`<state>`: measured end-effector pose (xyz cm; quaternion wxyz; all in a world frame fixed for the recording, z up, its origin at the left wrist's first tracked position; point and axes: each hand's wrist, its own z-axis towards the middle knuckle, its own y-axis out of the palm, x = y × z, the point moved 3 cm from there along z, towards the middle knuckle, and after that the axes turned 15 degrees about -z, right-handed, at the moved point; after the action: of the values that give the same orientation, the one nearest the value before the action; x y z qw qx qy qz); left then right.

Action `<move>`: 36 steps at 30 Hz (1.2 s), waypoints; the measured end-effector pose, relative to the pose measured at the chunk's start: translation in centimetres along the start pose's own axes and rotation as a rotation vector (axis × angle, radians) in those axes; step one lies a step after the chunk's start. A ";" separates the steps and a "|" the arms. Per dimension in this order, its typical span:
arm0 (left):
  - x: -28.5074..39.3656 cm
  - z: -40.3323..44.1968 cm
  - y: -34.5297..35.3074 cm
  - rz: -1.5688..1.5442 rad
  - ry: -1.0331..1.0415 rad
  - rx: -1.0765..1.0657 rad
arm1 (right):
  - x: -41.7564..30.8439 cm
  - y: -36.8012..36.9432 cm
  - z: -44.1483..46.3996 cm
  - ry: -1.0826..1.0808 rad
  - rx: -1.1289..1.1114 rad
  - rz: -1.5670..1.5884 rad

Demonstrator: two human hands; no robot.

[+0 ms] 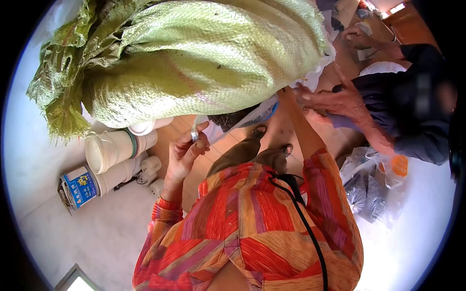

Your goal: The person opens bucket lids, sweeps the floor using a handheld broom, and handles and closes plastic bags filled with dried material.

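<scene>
My left hand [187, 151] is raised below the sack, thumb and fingers closed on a small white and clear object [194, 134]. My right hand [286, 93] reaches up to the sack's lower right edge, its fingers mostly hidden there, so any hold is unclear. A large pale green woven sack [204, 63] fills the top, its frayed end at the left. Under it, a dark mass [228, 120] shows beside clear plastic with a blue edge [268, 112]. Another person's hand [340, 99] is just right of my right hand.
The other person's second hand [358, 37] is at the upper right. White buckets [103, 153] and a blue-labelled container [80, 186] lie at the left. Plastic bags [371, 186] with dark contents and something orange are at the right, and tiled floor [221, 145] shows below the sack.
</scene>
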<state>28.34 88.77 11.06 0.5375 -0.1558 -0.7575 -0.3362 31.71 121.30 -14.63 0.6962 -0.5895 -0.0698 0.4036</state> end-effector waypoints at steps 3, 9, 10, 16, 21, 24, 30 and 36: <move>1.4 0.7 0.4 -0.025 0.079 -0.064 | 0.4 -3.2 0.5 -0.179 0.133 -0.203; 3.0 1.3 0.5 0.088 0.135 -0.032 | 2.1 -5.4 -2.4 -0.582 0.205 -0.709; 3.3 1.2 0.5 0.113 0.140 -0.039 | 2.4 -6.0 -3.5 -0.618 0.180 -0.725; 5.6 0.2 0.0 0.002 0.272 -0.024 | 2.9 -11.7 -5.4 -0.289 -0.569 -0.007; 8.1 -2.4 -0.6 -0.034 0.394 -0.120 | -0.3 -18.0 -6.7 -0.019 -0.926 0.635; 8.6 -3.2 -0.2 -0.082 0.340 -0.092 | -0.5 -21.8 -8.9 -0.010 -1.217 0.358; 9.0 -3.5 0.8 -0.041 0.305 -0.110 | 0.3 -23.0 -14.2 -0.044 -1.154 0.294; 9.1 -3.1 0.7 0.162 0.246 -0.253 | -2.4 -30.5 -14.4 0.555 -0.831 0.766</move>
<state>27.58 86.03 20.28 0.6274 -0.2405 -0.6227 -0.4010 53.02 109.41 8.80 0.2071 -0.8768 0.1785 0.3955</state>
